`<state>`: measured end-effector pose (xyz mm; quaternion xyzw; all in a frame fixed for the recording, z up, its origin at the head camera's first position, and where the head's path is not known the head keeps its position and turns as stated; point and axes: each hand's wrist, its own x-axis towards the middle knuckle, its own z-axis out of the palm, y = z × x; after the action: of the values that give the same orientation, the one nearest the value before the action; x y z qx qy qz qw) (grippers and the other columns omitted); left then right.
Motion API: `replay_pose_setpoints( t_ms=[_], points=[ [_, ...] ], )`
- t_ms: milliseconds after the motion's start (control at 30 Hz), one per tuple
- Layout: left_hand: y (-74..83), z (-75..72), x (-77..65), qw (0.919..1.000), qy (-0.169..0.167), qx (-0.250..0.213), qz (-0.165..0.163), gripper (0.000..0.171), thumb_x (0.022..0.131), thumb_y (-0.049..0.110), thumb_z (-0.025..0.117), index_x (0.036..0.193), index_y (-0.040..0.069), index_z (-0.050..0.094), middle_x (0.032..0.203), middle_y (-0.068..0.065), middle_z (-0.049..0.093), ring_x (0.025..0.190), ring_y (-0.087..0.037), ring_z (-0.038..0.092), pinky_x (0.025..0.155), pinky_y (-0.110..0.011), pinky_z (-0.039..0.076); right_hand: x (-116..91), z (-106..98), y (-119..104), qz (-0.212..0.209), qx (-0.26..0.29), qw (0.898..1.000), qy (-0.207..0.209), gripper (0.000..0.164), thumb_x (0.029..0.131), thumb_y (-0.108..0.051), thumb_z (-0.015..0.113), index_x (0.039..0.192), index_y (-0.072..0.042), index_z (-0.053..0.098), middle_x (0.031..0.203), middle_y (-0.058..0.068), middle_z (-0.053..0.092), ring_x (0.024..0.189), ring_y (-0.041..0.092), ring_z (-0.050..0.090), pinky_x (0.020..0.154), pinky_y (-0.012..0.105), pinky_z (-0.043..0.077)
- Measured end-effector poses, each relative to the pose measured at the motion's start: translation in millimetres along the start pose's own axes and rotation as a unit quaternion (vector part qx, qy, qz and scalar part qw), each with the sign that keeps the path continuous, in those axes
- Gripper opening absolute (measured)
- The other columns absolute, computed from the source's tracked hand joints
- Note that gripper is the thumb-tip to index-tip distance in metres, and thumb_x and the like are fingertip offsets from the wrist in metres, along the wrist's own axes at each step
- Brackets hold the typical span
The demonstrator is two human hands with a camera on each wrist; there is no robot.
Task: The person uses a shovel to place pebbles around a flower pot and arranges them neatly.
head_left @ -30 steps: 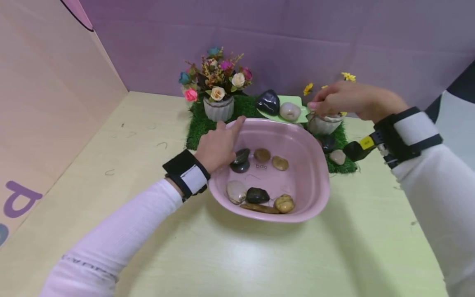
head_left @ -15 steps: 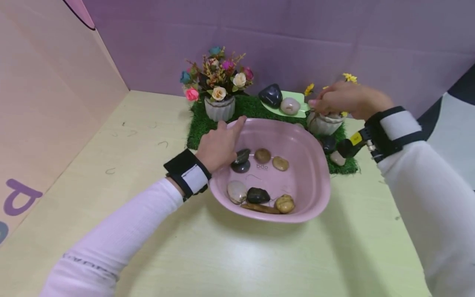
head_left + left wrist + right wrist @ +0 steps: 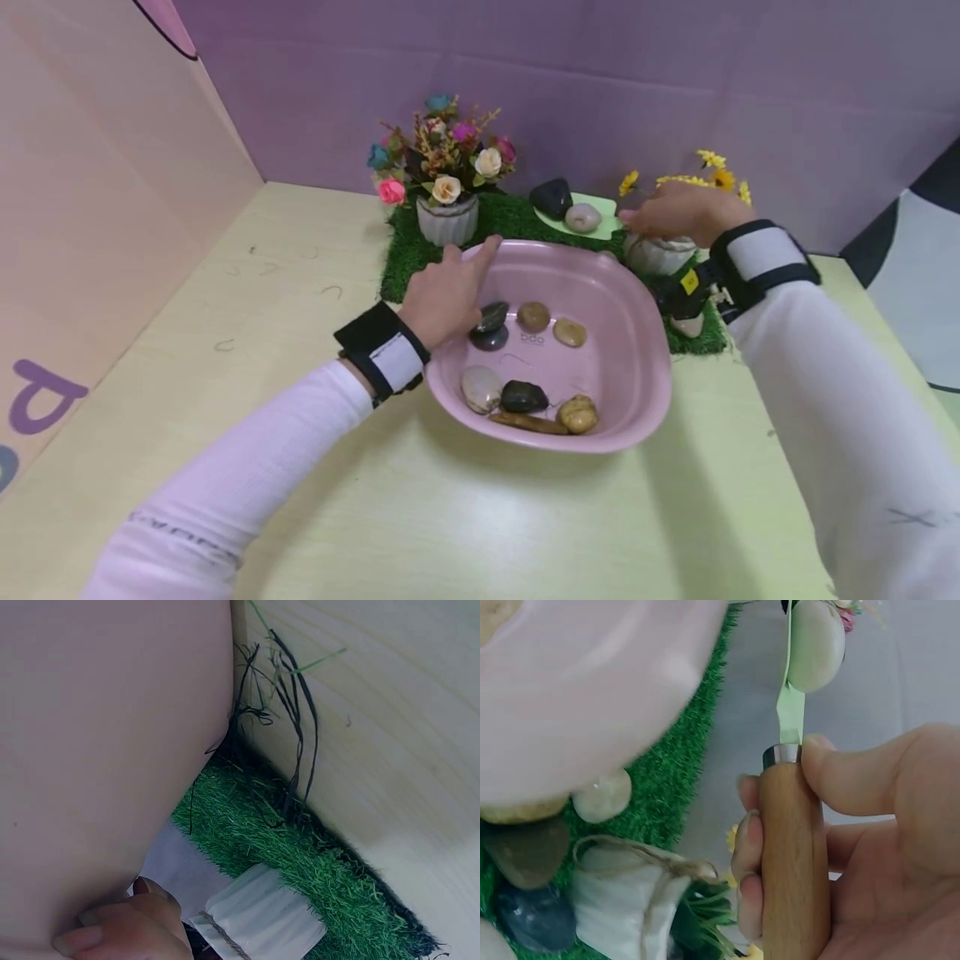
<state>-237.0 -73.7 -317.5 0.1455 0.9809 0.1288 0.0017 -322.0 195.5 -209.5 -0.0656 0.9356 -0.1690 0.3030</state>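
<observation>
My left hand (image 3: 442, 300) grips the left rim of a pink plastic basin (image 3: 647, 367), index finger lying along the edge. In the left wrist view its fingers (image 3: 131, 930) curl over the rim. My right hand (image 3: 675, 212) holds a spatula by its wooden handle (image 3: 795, 855), thumb near the metal collar. On the light green blade (image 3: 607, 208) rest a black stone (image 3: 551, 198) and a whitish stone (image 3: 583, 218), beyond the basin's far rim. Several stones lie in the basin, among them a black one (image 3: 524, 397) and a tan one (image 3: 578, 414).
Behind the basin lies an artificial grass mat (image 3: 510, 218). It carries a pot of mixed flowers (image 3: 447, 220) at left and a pot of yellow flowers (image 3: 656, 254) at right. Stones, including a pale one (image 3: 602, 796), lie around the right pot. A purple backdrop (image 3: 585, 100) stands behind.
My right wrist and forearm have swung left. The spatula has shifted slightly away from the basin, both stones still on its blade. My left hand keeps its hold on the rim.
</observation>
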Motion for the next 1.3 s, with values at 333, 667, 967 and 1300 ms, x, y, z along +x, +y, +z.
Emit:
replay_pose_setpoints(
  t_ms=[333, 667, 967, 1300],
  points=[
    [1.3, 3.4, 1.6, 1.0000, 0.002, -0.010, 0.002, 0.091, 0.085, 0.015, 0.072, 0.158, 0.026, 0.019, 0.125, -0.028, 0.053, 0.070, -0.033, 0.064, 0.054, -0.041, 0.055, 14.5, 17.2, 0.2, 0.031, 0.032, 0.999, 0.024, 0.073, 0.105, -0.045, 0.034, 0.153, 0.008, 0.019, 0.157, 0.033, 0.022, 0.142, 0.050, 0.027, 0.115, 0.064, 0.027],
    [-0.2, 3.2, 2.5, 1.0000, 0.005, -0.003, -0.004, 0.092, 0.085, 0.015, 0.073, 0.158, 0.027, 0.018, 0.123, -0.027, 0.053, 0.072, -0.032, 0.064, 0.054, -0.040, 0.055, 27.9, 23.2, -3.0, 0.049, 0.039, 0.996, 0.062, 0.043, 0.105, -0.038, 0.035, 0.081, -0.004, 0.045, 0.082, 0.010, 0.041, 0.084, 0.027, 0.048, 0.086, 0.044, 0.039],
    [-1.8, 3.6, 1.4, 1.0000, 0.006, -0.004, 0.000, 0.090, 0.086, 0.016, 0.072, 0.158, 0.026, 0.018, 0.122, -0.027, 0.054, 0.068, -0.031, 0.063, 0.052, -0.040, 0.053, 32.2, 31.6, -2.6, 0.049, 0.024, 0.998, 0.019, 0.060, 0.106, -0.036, 0.031, 0.145, 0.008, 0.038, 0.152, 0.031, 0.032, 0.139, 0.046, 0.035, 0.114, 0.060, 0.033],
    [-1.8, 3.9, 1.3, 0.9999, 0.007, -0.011, 0.000, 0.090, 0.086, 0.016, 0.072, 0.158, 0.026, 0.019, 0.123, -0.027, 0.053, 0.067, -0.030, 0.062, 0.051, -0.039, 0.052, 39.7, 38.5, -0.4, 0.049, 0.061, 0.997, 0.020, 0.037, 0.105, -0.032, 0.035, 0.100, -0.003, 0.058, 0.109, 0.014, 0.055, 0.105, 0.030, 0.052, 0.092, 0.044, 0.044]
  ],
)
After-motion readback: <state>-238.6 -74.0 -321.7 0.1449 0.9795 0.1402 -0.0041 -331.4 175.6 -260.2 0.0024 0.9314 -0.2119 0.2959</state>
